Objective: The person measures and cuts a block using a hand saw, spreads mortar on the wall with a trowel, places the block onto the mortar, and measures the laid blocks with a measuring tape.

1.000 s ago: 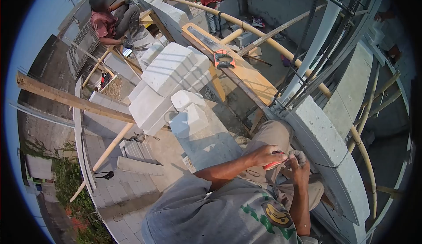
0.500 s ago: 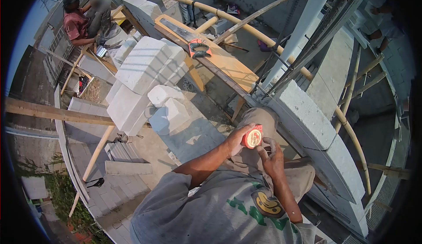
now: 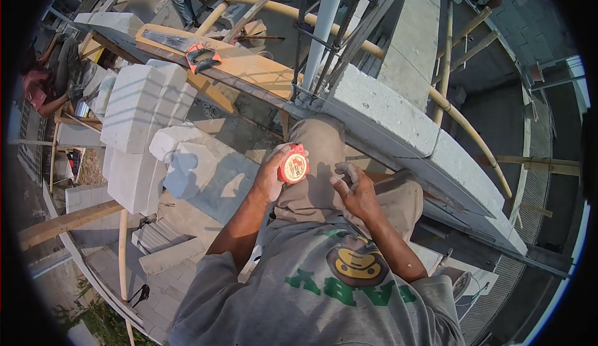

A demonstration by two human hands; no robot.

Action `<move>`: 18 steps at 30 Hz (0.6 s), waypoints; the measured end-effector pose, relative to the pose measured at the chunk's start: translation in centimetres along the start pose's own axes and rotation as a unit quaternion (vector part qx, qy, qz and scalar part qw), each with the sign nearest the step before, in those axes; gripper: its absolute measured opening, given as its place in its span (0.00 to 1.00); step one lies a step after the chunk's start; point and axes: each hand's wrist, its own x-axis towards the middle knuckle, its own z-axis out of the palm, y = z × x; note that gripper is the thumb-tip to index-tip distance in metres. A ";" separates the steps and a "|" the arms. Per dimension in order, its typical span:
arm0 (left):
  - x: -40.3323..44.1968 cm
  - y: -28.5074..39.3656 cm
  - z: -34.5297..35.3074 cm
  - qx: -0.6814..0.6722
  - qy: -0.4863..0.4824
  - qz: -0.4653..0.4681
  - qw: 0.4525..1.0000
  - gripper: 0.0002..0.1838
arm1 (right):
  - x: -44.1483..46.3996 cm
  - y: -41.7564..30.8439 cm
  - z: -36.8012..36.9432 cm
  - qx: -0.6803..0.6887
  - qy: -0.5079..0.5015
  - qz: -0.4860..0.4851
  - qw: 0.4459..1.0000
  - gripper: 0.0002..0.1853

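Observation:
My left hand is closed around a red tape measure with a pale round label facing up. It is held above my knee. My right hand is apart from the tape measure, to its right, over my lap. Its fingers are loosely curled with gaps between them, and nothing shows in them. Just beyond my knee runs a wall of white blocks. A handsaw with an orange and black handle lies on a yellow board farther forward.
White blocks are stacked at the left, beside a blue-grey board. Bamboo poles and upright steel bars cross the area. A person in a red shirt sits at far left; another person stands at the back.
My right hand has come away from the tape measure and moved right. The left hand still holds the tape measure. The view has turned, shifting the surroundings leftward.

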 end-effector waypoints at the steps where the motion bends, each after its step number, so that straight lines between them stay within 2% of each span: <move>1: 0.3 -0.5 0.4 0.000 -0.003 0.000 1.000 0.24 | 0.1 -0.3 0.4 0.003 0.003 0.005 1.000 0.21; 6: 0.8 -2.0 3.8 0.035 -0.047 0.014 0.998 0.21 | -0.1 -3.0 -0.3 0.021 -0.026 0.006 0.999 0.33; 11: 0.5 -3.6 5.8 0.059 -0.009 -0.056 0.997 0.25 | -1.2 -1.3 0.0 -0.004 -0.017 -0.041 0.999 0.46; 14: 0.9 -4.5 5.8 0.084 -0.022 -0.051 0.995 0.26 | -1.4 -0.9 0.6 0.033 0.000 0.025 0.999 0.48; 18: 0.9 -4.2 6.4 0.125 -0.043 -0.052 0.990 0.32 | -1.0 0.0 0.6 0.088 0.008 0.057 0.994 0.48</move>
